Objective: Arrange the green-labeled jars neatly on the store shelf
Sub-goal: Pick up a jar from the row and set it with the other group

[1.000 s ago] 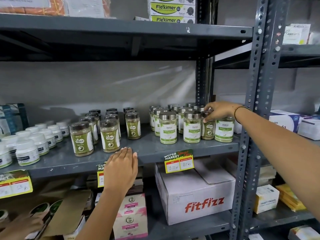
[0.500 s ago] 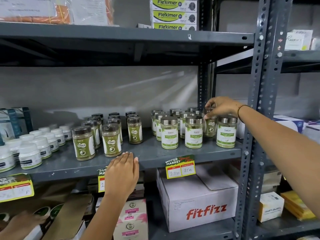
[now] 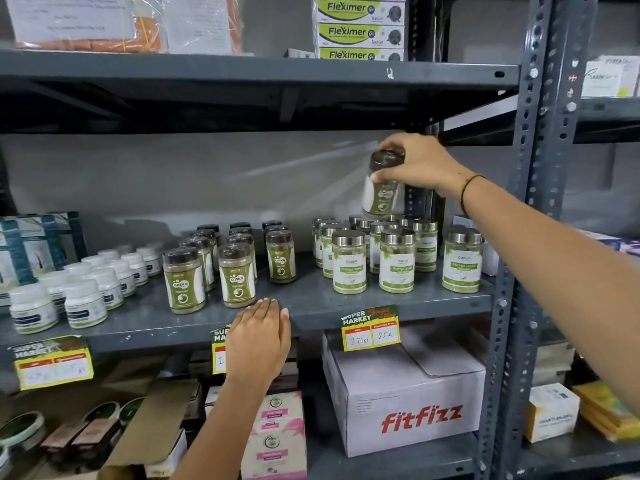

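Note:
My right hand (image 3: 420,164) grips a dark-lidded green-labeled jar (image 3: 381,194) by its top, held in the air above the silver-lidded jars (image 3: 396,261) on the right of the grey middle shelf (image 3: 311,306). Several more dark-lidded green-labeled jars (image 3: 237,275) stand in rows at the shelf's middle. My left hand (image 3: 258,341) rests flat with fingers together against the shelf's front edge, just below those rows, holding nothing.
White tubs (image 3: 85,303) fill the shelf's left end. A yellow price tag (image 3: 370,329) hangs on the front edge. A grey upright post (image 3: 519,237) stands right of my arm. A white fitfizz carton (image 3: 408,393) and pink boxes (image 3: 277,438) sit below. The upper shelf (image 3: 259,74) hangs overhead.
My right hand has lifted the dark-lidded jar up out of the silver-lidded group on the right. The left hand has stayed at the shelf edge.

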`<state>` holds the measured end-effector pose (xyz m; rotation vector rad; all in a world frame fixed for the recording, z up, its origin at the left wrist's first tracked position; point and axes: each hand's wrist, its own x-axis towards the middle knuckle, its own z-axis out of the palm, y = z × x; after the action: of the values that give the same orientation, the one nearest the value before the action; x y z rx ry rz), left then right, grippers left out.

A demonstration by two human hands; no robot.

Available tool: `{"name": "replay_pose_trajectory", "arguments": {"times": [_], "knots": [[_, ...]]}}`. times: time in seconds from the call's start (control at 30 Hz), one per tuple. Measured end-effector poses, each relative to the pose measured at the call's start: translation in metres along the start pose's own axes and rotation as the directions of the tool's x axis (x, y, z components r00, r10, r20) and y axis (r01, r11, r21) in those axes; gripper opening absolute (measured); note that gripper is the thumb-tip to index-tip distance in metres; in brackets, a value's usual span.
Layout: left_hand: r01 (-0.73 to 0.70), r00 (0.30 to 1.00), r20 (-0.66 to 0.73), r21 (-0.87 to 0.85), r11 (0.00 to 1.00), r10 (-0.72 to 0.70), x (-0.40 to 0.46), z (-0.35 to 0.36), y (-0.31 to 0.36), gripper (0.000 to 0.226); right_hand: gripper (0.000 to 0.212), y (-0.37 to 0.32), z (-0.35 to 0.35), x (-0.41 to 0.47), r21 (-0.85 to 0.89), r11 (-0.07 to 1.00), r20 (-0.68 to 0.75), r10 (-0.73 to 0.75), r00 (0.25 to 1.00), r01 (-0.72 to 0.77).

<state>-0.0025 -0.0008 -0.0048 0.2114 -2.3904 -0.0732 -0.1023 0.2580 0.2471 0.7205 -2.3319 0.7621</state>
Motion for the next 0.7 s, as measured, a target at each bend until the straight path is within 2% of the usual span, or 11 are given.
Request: {"name": "replay_pose_trajectory", "arguments": {"times": [0.13, 0.27, 0.43, 0.7], "knots": [[0.005, 1.0, 0.008, -0.005, 1.0, -0.005, 0.0, 0.0, 0.0, 0.043, 0.058, -0.035, 0.035, -0.005, 0.128, 0.99, 0.077, -0.069, 0.995, 0.059], [-0.001, 1.0, -0.006, -0.007, 1.0, 0.001, 0.0, 0.001, -0.001, 0.042, 0.056, -0.052, 0.076, -0.007, 0.159, 0.984, 0.169, -0.104, 0.98, 0.077], [0.003, 1.0, -0.028, -0.024, 1.0, -0.004, 0.0, 0.003, -0.002, 0.042, 0.064, -0.061, 0.123, -0.01, 0.126, 0.989, 0.337, -0.118, 0.934, 0.079], [0.004, 1.0, -0.029, -0.031, 1.0, -0.005, 0.001, 0.005, -0.004, 0.048, 0.063, -0.067, 0.164, -0.004, 0.049, 0.995, 0.406, -0.104, 0.908, 0.092]]}}
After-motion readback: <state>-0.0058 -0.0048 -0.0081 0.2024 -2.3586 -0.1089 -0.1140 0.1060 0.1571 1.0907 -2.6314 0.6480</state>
